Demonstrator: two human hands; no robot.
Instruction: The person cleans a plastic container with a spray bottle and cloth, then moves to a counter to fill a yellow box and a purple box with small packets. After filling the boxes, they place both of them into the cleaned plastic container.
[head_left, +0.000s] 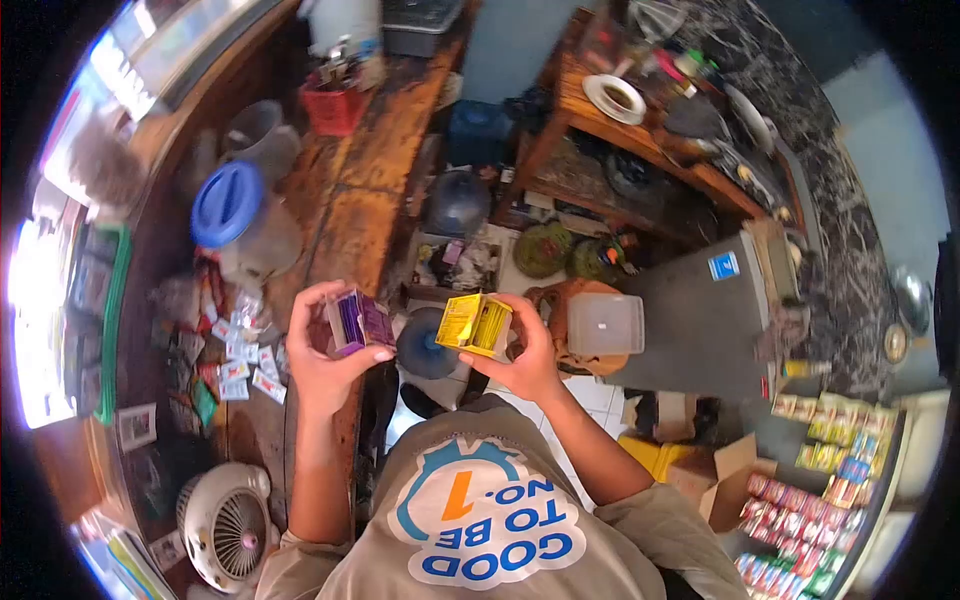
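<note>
A small purple box (362, 322) with an open top is held in my left hand (325, 345), thumb along its lower edge and fingers behind it. Purple packets show inside. My right hand (525, 355) grips a yellow box (474, 324), also open, with a row of yellow packets standing in it. The two boxes are a short gap apart in front of my chest, both tilted.
On the wooden counter (350, 225) at left are a blue-lidded container (228, 205), scattered sachets (240, 370) and a red basket (333, 107). A white fan (230, 527) stands lower left. Right are a clear plastic tub (605, 324), grey fridge (690, 320) and cardboard box (722, 480).
</note>
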